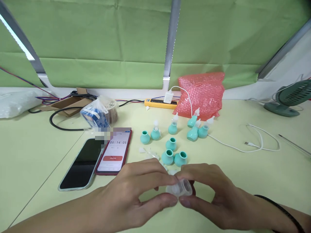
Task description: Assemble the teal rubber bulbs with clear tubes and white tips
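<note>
My left hand [136,191] and my right hand [213,194] meet low in the middle of the view, both pinched on one small clear plastic cap [181,188] held between their fingertips. Just beyond them on the pale table stand several teal rubber bulbs [171,152] without tips. Farther back stand more bulbs with clear nozzles fitted [195,129]. Small clear plastic bits [148,152] lie beside the bulbs.
Two phones lie at the left: a dark one [81,165] and a red-cased one showing a timer [115,152]. Behind are a bag of tape rolls [99,115], a cardboard box [68,105], a yellow power strip [160,103], pink bubble wrap [202,94], a white cable [252,144] and a green fan [289,97].
</note>
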`<action>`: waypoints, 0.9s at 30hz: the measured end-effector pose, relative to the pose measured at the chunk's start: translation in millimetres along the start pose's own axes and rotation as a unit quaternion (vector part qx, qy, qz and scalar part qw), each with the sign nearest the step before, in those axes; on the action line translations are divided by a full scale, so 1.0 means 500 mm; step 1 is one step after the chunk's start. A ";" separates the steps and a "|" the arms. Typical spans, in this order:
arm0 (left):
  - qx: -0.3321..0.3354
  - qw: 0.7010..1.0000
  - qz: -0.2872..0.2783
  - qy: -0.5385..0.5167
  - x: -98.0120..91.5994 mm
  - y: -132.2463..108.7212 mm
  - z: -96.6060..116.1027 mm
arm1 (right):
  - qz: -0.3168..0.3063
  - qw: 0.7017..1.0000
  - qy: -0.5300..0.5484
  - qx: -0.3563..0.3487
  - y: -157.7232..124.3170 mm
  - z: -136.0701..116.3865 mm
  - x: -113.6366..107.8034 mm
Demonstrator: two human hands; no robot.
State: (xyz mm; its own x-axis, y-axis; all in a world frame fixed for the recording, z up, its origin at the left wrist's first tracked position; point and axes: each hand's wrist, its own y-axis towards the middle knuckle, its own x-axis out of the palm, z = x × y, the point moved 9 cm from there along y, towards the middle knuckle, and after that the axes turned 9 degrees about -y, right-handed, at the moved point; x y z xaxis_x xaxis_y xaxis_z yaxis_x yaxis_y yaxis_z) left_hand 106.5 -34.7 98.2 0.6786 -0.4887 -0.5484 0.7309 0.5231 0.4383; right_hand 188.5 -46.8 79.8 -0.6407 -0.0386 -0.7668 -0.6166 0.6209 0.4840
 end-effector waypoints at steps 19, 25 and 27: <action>0.042 0.995 -0.066 -0.057 0.024 0.006 0.007 | -0.120 0.990 0.070 0.027 -0.006 0.005 0.034; 0.094 0.993 -0.064 0.043 0.030 -0.006 0.024 | -0.087 0.994 0.069 0.024 0.000 0.007 0.027; 0.099 0.992 -0.056 0.045 0.028 -0.008 0.025 | -0.078 0.994 0.071 0.024 0.001 0.008 0.025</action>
State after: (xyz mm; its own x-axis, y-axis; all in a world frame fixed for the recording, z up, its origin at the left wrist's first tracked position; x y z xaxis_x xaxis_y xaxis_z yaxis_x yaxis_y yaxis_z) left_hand 113.8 -52.4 97.9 0.5902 -0.4672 -0.6583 0.8069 0.3170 0.4984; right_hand 182.0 -43.6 68.6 -0.5997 -0.2444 -0.7620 -0.6926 0.6355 0.3412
